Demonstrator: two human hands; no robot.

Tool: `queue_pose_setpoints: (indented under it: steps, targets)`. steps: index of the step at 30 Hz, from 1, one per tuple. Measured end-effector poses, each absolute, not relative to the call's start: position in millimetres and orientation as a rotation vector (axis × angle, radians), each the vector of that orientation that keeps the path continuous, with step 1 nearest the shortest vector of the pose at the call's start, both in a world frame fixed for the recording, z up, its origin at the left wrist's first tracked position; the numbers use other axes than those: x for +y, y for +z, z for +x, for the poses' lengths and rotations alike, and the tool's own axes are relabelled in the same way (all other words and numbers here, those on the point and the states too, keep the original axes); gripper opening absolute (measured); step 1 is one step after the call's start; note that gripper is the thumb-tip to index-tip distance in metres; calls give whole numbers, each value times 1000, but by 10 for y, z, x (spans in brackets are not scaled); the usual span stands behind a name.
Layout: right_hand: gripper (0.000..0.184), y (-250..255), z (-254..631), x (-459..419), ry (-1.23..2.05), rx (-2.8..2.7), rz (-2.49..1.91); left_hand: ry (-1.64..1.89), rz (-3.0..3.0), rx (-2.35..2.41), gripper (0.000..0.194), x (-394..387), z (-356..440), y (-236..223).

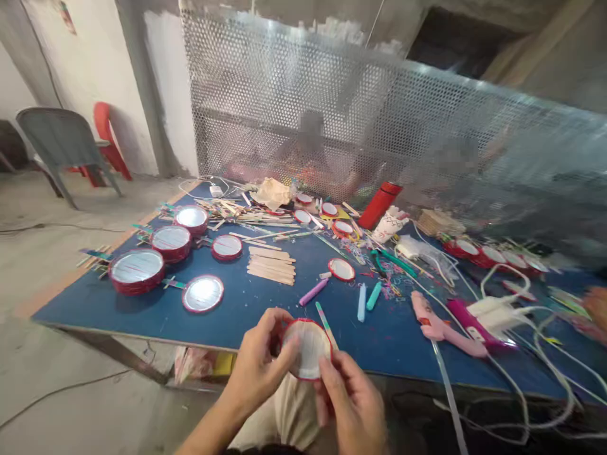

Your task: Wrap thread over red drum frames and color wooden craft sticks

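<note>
In front of my lap, at the table's front edge, a small round mirror [310, 354] with a red rim is held between both hands. My left hand [260, 357] grips its left side, thumb over the face. My right hand [351, 395] pinches the lower right rim between thumb and fingers. A craft stick with a coloured end [325, 321] slants up behind the mirror near my right fingers; whether I hold it, I cannot tell. Beyond lie a purple marker [313, 292], a light blue marker [361, 303], a teal marker [374, 296] and another red-rimmed mirror [341, 269].
Stacked red-rimmed mirrors with stick handles [137, 270] stand on the blue table [190, 332] at left. Plain craft sticks [271, 265] lie mid-table. To the right are a pink glue gun [446, 325], white cables and a power strip [493, 313]. A red bottle [380, 205] leans behind.
</note>
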State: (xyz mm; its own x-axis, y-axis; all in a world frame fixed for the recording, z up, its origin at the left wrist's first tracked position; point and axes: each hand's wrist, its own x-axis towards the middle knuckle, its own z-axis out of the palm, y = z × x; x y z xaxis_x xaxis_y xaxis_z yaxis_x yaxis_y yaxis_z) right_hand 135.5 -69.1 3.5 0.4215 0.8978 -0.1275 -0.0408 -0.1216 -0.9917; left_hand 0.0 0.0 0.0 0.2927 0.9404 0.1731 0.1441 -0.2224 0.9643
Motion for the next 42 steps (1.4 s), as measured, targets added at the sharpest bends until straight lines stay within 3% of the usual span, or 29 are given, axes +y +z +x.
queue_pose_setpoints:
  steps: [6, 11, 14, 16, 22, 26, 28, 32, 34, 42]
  targets:
    - [46, -11, 1393, -749, 908, -833, -1450, 1018, 1508, 988, 16, 28, 56, 25]
    - [71, -202, 1521, -761, 544, -1124, -1492, 991, 1402, 952, 15, 29, 61, 9]
    - [73, -309, 1643, -734, 426, -1328, -1532, 1008, 1387, 947, 15, 38, 65, 5]
    - [69, -343, 1692, -733, 409, -1377, -1517, 1017, 1372, 940, 15, 37, 70, 8]
    - [29, -223, 1605, -821, 455, -1169, -1477, 1027, 1288, 935, 19, 22, 79, -5]
    - [18, -103, 1616, -795, 406, -1168, -1450, 1000, 1319, 952, 19, 32, 70, -33]
    - [23, -82, 1662, -755, 396, -1230, -1443, 995, 1332, 957, 18, 36, 64, -32]
    - [71, -96, 1739, -687, 261, -1578, -1438, 967, 1398, 959, 16, 31, 56, 16]
    - [83, -99, 1743, -667, 87, -1763, -1444, 918, 1453, 955, 14, 29, 57, 47]
    - [73, -47, 1702, -602, -246, -1977, -1514, 764, 1759, 1065, 9, 18, 66, 71]
